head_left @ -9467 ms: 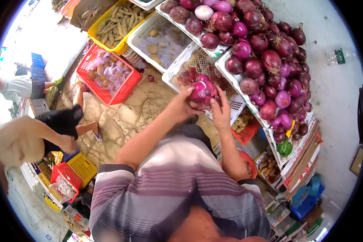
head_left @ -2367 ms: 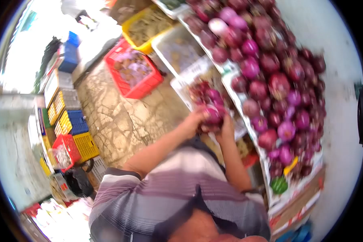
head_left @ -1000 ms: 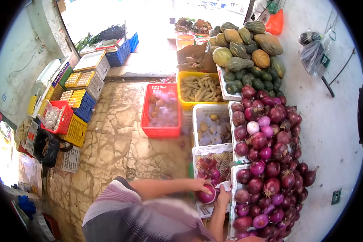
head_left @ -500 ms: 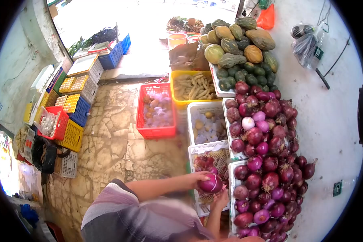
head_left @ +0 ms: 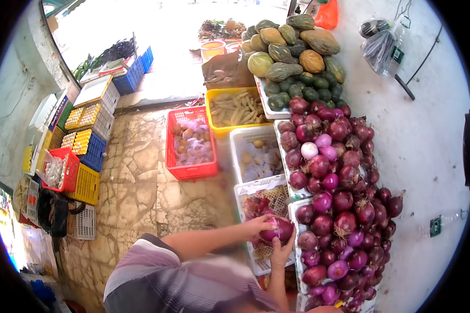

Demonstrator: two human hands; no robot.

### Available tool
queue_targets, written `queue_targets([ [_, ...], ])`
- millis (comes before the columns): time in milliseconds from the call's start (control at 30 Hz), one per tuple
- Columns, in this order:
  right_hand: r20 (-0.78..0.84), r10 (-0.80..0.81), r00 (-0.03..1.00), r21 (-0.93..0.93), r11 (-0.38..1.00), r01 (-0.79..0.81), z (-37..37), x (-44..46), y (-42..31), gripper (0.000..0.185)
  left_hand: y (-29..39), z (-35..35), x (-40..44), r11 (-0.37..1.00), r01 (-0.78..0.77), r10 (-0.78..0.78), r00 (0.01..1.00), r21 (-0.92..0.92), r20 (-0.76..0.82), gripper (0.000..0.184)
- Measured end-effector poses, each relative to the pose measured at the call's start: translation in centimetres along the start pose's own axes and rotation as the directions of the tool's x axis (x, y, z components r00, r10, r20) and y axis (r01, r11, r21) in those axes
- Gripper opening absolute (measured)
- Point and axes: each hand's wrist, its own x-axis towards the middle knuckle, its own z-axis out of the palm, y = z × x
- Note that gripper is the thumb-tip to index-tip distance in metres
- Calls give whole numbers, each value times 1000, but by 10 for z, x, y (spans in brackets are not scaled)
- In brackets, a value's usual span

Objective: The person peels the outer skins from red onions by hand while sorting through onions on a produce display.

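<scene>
My left hand point(head_left: 259, 227) is closed on the left side of a large red onion point(head_left: 278, 229). Below and to the right of it, my right hand point(head_left: 281, 251) also grips the onion, with fingers against its underside and right side. The onion is held above a white crate point(head_left: 261, 184) that has loose red onion skins point(head_left: 256, 204) in it. Close by on the right, a long pile of red onions point(head_left: 344, 219) is heaped in white trays; a few are peeled to bright purple or white.
Beyond the onions lie green and orange pumpkins point(head_left: 284, 47). Ahead stand a white crate of wrapped produce point(head_left: 236, 156), a yellow crate of roots point(head_left: 212, 129) and a red crate point(head_left: 192, 172). Egg trays and crates point(head_left: 93, 151) line the left wall. Bags hang on the right wall point(head_left: 381, 49).
My right hand has risen from just below the onion and now holds it together with my left hand. The onion has shifted slightly up and right. The camera view has turned slightly right.
</scene>
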Motion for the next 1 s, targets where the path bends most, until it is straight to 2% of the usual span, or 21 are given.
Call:
queue_targets([
  [100, 15, 11, 1000, 4, 1000, -11, 0, 2, -8, 89, 3, 11, 1, 993, -56, 57, 998, -108, 6, 61],
  [200, 7, -13, 1000, 23, 1000, 12, 7, 9, -21, 88, -8, 7, 9, 981, -89, 93, 996, -171, 12, 65],
  [233, -5, -22, 1000, 32, 999, 22, 10, 9, -25, 87, -7, 8, 9, 968, -77, 87, 996, -237, 34, 66],
  [300, -30, 58, 998, 73, 996, -56, 6, 11, -16, 85, -8, 10, 8, 928, -31, 64, 995, -370, 77, 68],
  [333, -42, 99, 994, 95, 991, -95, 4, 10, -8, 84, -14, 9, 7, 917, -22, 43, 998, -398, 45, 64],
  [400, -87, 67, 994, 115, 992, -57, 6, 11, 2, 79, -16, 3, 11, 896, -24, 19, 1000, -443, -16, 57],
  [467, -78, 53, 996, 104, 994, -45, 6, 12, 5, 79, -16, 3, 11, 922, -63, 64, 998, -382, -10, 62],
  [533, -4, 56, 998, 54, 997, -56, 2, 12, -2, 79, -3, 16, 0, 942, -96, 105, 994, -323, 11, 64],
  [600, -1, 77, 997, 99, 992, -76, 2, 12, 0, 82, -1, 15, 0, 946, -92, 105, 994, -310, 26, 65],
  [667, -11, 91, 996, 106, 990, -89, 2, 15, 6, 83, -5, 13, 4, 949, -119, 112, 993, -292, -41, 64],
  [733, -10, 134, 991, 233, 964, -128, 14, 15, -20, 83, 9, 26, -4, 964, -76, 34, 985, -255, -167, 64],
  [767, -25, 87, 996, 166, 983, -82, 13, 15, -11, 81, 9, 29, -5, 966, -104, 64, 983, -237, -171, 65],
  [800, -48, 107, 993, 188, 977, -97, 16, 12, -17, 78, 8, 32, -7, 965, -138, 105, 983, -225, -153, 65],
  [867, -80, 92, 993, 260, 963, -69, 21, 8, -16, 76, 8, 33, -7, 977, -117, 86, 982, -178, -168, 66],
  [1000, -190, 139, 972, 287, 955, -81, 37, 2, -29, 67, -3, 33, -7, 970, -168, 139, 977, -177, -163, 67],
])
